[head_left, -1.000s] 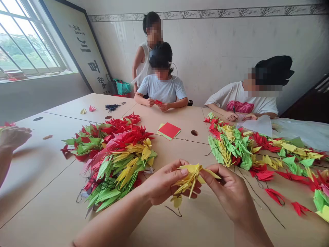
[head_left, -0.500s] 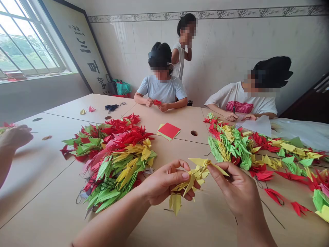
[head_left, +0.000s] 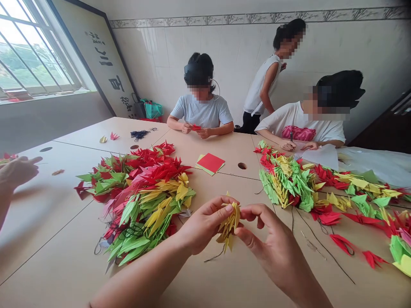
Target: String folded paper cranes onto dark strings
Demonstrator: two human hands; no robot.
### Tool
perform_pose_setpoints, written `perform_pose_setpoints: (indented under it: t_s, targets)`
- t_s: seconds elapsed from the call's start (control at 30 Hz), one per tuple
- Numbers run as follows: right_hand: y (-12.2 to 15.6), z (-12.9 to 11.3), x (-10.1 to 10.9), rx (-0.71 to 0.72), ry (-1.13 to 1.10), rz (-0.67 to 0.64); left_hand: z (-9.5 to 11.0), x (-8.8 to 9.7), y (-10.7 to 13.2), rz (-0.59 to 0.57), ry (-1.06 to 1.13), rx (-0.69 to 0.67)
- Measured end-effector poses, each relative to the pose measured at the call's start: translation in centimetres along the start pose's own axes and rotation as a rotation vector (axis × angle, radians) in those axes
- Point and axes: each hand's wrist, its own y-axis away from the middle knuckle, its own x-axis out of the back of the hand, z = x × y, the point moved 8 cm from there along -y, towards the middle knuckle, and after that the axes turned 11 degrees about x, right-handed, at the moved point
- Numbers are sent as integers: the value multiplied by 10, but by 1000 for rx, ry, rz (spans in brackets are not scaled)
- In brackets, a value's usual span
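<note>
My left hand (head_left: 210, 224) pinches a bunch of yellow paper cranes (head_left: 229, 226) between thumb and fingers, above the table. Packed close together, the cranes hang downward, and a dark thread (head_left: 214, 256) shows below them. My right hand (head_left: 268, 239) is just right of the bunch, thumb and forefinger apart, their tips close to its edge. Whether those tips touch the paper I cannot tell. Left of my hands lies a big heap of red, pink, green and yellow paper cranes (head_left: 138, 205).
More strung cranes (head_left: 289, 179) lie at the right, beside loose dark threads (head_left: 324, 246). Square paper sheets (head_left: 210, 164) lie mid-table near a cable hole (head_left: 242, 166). Across sit a person folding red paper (head_left: 195, 127) and a person writing (head_left: 292, 143). Another person's hand (head_left: 19, 171) is at far left.
My right hand has let go of the yellow crane it pinched and its fingers have parted. The yellow bunch is gathered tighter in my left hand. The standing person has moved right.
</note>
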Motion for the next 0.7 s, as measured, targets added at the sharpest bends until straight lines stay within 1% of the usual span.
perform_pose_setpoints:
  t_s: [0.07,0.2,0.3,0.43,0.6,0.7]
  targets:
    - [-1,-3,-5,-6,9,-35,2,-1,0,-4,-41,-40]
    - [-5,-3,-5,-10,66,-7,4,-3,0,-18,-86,-80]
    - [-5,-2,-6,-4,57,-10,6,-6,1,-15,-127,-106]
    - [-2,2,-6,-49,30,-14,11,-9,2,-16,-188,-147]
    - [1,9,-8,-103,-22,-36,11,-1,0,35,-235,-137]
    - [0,11,-10,-124,-68,-64,8,2,-1,45,-276,-98]
